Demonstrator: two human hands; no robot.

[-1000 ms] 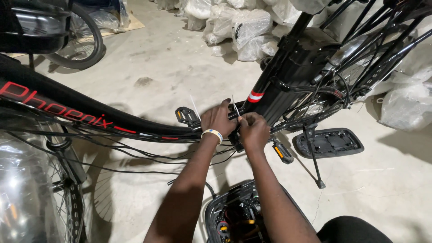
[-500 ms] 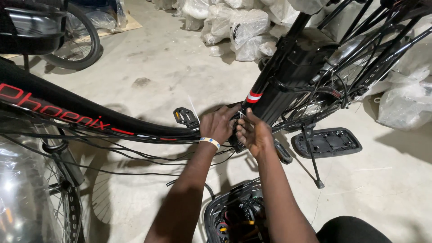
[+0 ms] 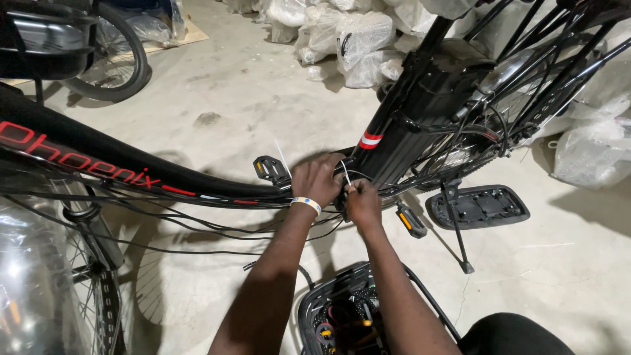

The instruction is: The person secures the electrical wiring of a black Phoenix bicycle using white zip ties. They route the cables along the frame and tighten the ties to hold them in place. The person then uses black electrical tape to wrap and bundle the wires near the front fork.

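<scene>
A black bicycle frame [image 3: 131, 167] with red lettering runs from the left to the bottom bracket at centre. My left hand [image 3: 317, 181], with a pale wristband, grips the frame and cable bundle near the crank. My right hand [image 3: 361, 202] sits just to its right, pinching a thin white cable tie [image 3: 344, 172] that sticks up beside the seat tube [image 3: 401, 125]. Black cables [image 3: 197, 227] hang under the frame. A second white tie tail [image 3: 282, 158] rises near the left pedal [image 3: 271, 169].
The right pedal [image 3: 409, 220] and kickstand [image 3: 455, 227] stand on the concrete floor beside a flat black plate [image 3: 478, 207]. A black basket [image 3: 342, 315] with parts is below my arms. Plastic-wrapped bundles [image 3: 355, 39] lie at the back; another wheel [image 3: 108, 59] is top left.
The view has shifted slightly and both hands have settled lower against the bottom bracket. My right hand has slid down, still pinching the white tie.
</scene>
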